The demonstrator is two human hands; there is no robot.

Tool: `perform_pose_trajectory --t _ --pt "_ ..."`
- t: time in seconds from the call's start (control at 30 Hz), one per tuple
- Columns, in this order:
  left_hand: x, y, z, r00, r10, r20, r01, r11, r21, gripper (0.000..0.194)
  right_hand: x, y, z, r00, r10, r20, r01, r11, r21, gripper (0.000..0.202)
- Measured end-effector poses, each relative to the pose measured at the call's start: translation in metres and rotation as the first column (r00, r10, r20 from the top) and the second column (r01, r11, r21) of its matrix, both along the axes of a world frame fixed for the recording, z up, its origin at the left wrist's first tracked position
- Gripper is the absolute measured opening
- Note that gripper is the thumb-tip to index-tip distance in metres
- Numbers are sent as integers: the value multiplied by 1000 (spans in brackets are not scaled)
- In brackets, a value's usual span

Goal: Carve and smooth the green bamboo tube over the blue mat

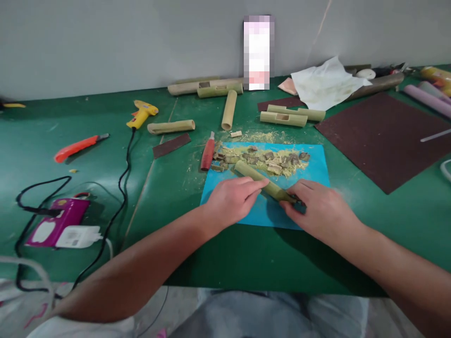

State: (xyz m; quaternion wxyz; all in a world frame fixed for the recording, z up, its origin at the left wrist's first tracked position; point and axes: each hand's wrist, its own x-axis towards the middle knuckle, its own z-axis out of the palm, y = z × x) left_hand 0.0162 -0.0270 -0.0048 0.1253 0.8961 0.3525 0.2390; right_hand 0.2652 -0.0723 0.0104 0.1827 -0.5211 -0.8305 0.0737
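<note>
A pale green bamboo tube (248,170) lies slantwise over a blue sheet (221,188), its far end pointing up and left. My left hand (232,199) is closed on the tube's middle, the index finger stretched along its side. At the near right end, my right hand (320,206) pinches the tube; something small and dark shows by its fingertips, too hidden to name. Bamboo chips (275,167) and shavings cover the sheet's far half. A red-handled cutting tool (207,152) rests by the sheet's left edge.
Cut bamboo tubes (283,119) lie behind the sheet. Dark brown sandpaper (384,141) is at right, near white tissue (326,84). Leftward are a yellow glue gun (143,113), an orange utility knife (79,148) and a purple power strip (59,218) with a trailing black cord. A lit phone (259,54) leans on the wall.
</note>
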Motion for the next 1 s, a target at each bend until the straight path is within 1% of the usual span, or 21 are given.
perform_pose_trajectory --t 0.07,0.13,0.17,0.2,0.23,0.33,0.37,0.4,0.43,0.57,0.6,0.63,0.73,0.77,0.8,0.83,0.9,0.93,0.97,1.0 --pt "-10 10 0 999 49 0 -49 998 50 34 -1 0 1 1000 -9 2 9 1000 -3 16" --pt "-17 20 1 988 153 26 -155 985 75 32 -1 0 2 1000 -28 9 28 1000 -8 16" --pt "-18 22 2 981 189 48 -192 979 66 30 -1 0 2 999 -35 13 35 999 -8 16" --pt "-16 22 2 977 198 75 -201 979 44 29 -2 0 2 999 -41 18 41 999 -6 16" --pt "-12 20 2 980 176 98 -177 984 8 28 -2 0 2 999 -42 22 42 999 -2 16" --pt "3 6 2 992 27 123 -16 996 -91 30 -2 -1 0 999 -28 28 28 1000 8 15" --pt "5 3 1 993 -9 116 21 995 -101 32 -2 -1 0 999 -21 26 21 1000 12 15" --pt "5 3 0 994 -22 108 33 995 -95 33 -2 -1 -1 1000 -17 24 17 1000 16 15" --pt "3 5 0 994 -12 106 20 997 -76 33 -1 -1 -1 1000 -17 20 16 1000 23 16" --pt "-9 18 -1 975 134 178 -133 991 -17 28 -1 -1 -2 999 -40 12 40 999 29 18" --pt "-9 18 -1 972 137 192 -135 991 -25 27 0 0 -2 999 -43 16 43 999 24 17" --pt "-7 17 -1 975 115 192 -110 993 -36 28 0 0 -2 999 -43 20 43 999 21 16" --pt "0 9 -2 992 -27 126 32 999 -44 32 0 0 -2 1000 -20 21 20 1000 12 15" --pt "0 8 -2 993 -53 102 56 998 -27 34 0 0 -2 1000 -17 17 17 1000 12 15" --pt "-1 8 -2 995 -50 90 50 999 -2 34 0 -1 -2 1000 -19 14 19 1000 10 16" --pt "-3 9 -3 996 -21 90 19 1000 24 33 0 -1 -2 999 -31 14 30 999 11 16" --pt "-7 11 -2 992 74 105 -80 995 53 31 0 -1 -1 998 -54 23 54 998 15 18" --pt "-7 10 -3 989 99 109 -105 993 51 31 0 -1 -1 998 -56 29 55 998 17 19" --pt "-6 9 -3 990 95 105 -100 994 37 31 0 -1 -1 998 -47 32 47 999 19 19" --pt "-3 6 -3 993 64 97 -66 998 17 32 0 -1 -2 999 -32 35 31 999 25 19"
